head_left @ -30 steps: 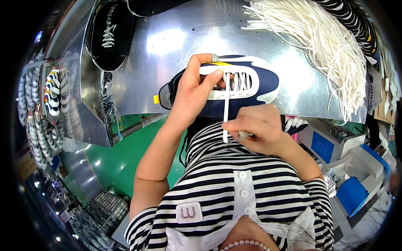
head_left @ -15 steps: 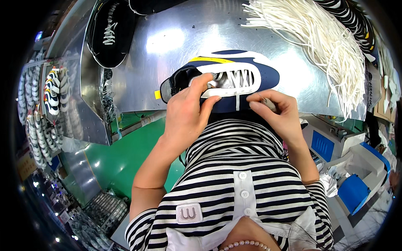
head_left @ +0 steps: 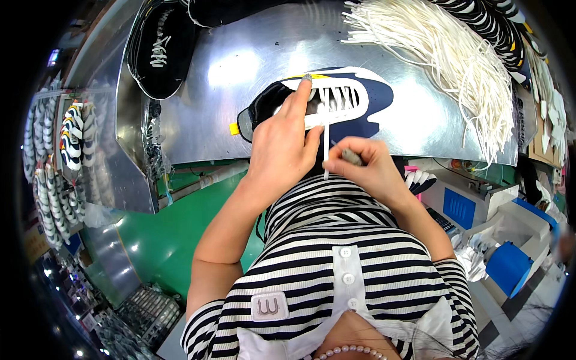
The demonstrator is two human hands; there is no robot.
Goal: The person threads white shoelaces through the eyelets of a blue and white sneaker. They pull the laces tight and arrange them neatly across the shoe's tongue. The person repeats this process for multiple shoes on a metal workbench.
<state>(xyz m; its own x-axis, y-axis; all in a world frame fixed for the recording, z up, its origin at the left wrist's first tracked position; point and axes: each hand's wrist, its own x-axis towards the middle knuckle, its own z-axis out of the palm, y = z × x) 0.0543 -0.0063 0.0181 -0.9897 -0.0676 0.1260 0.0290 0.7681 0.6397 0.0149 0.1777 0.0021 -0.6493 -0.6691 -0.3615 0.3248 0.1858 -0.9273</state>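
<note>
Here you are at the table (head_left: 198, 126), and the shoe (head_left: 351, 127) lies right in front of you, near the table's close edge, toe to your right, heel with its yellow tab (head_left: 234, 129) to your left! Your left hand (head_left: 284, 139) is spread wide across the shoe's opening, index finger stretched to the far side by the yellow stripe (head_left: 320, 76), thumb on your own side; whether its other fingers grip anything inside, I cannot tell. And your right hand (head_left: 362, 161), just beyond the shoe's near side, has a narrow pinch, thumb and index finger closed on the lace (head_left: 326, 135)! That white lace runs straight from the shoe toward you, its tip poking out below your fingers. Tucked in the same hand is a greyish handle (head_left: 351, 157), mostly hidden by your fingers. Across the shoe's front, white lacing (head_left: 342, 98) zigzags inside a white frame. Up on your left, a black shoe (head_left: 174, 72) with white lacing, another dark piece (head_left: 234, 11) beside it. Far right, a great pile of loose white laces (head_left: 447, 78) spills across the table, a row of dark-and-white shoes (head_left: 489, 27) behind it
</note>
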